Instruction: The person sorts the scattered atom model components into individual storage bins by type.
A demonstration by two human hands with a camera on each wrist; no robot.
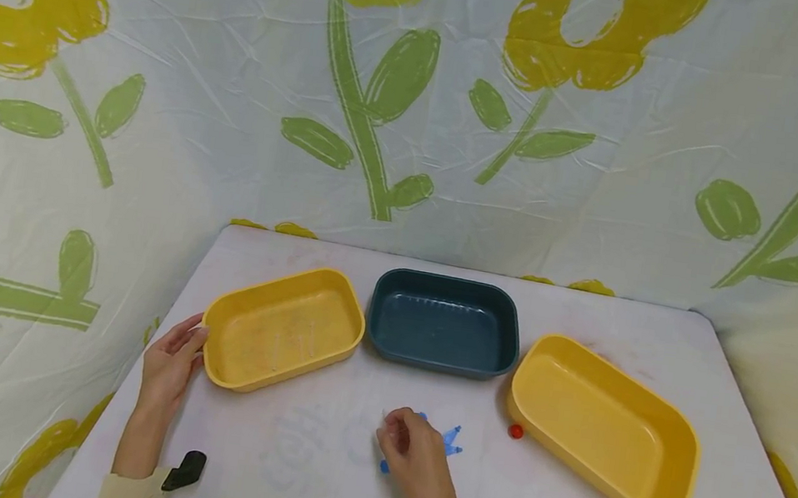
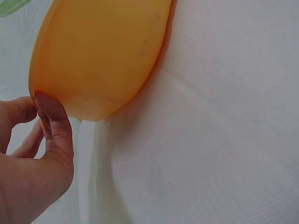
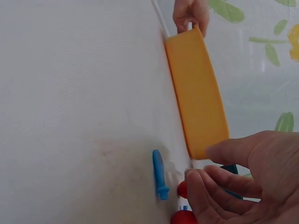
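Note:
My left hand (image 1: pixel 172 362) pinches the left end rim of a yellow bin (image 1: pixel 237 383), thumb on one side and fingers on the other. Thin clear sticks (image 1: pixel 275 350) lie inside this bin. Over the table's middle, my right hand (image 1: pixel 420 458) has its fingers curled, with a small clear piece (image 1: pixel 383 417) barely showing at the fingertips. Beneath and beside that hand lie blue pieces, one crown-shaped (image 1: pixel 451 439). In the right wrist view, a blue peg-like piece (image 3: pixel 159 175) and two red pieces (image 3: pixel 183 217) lie by the fingers, partly hidden.
A dark teal bin (image 1: pixel 438 366) stands at the back middle. Another yellow bin (image 1: pixel 597 469) sits angled on the right, with a small red ball (image 1: pixel 515 431) at its near side. A flowered cloth (image 1: pixel 443 204) hangs behind the white table (image 1: pixel 308 481).

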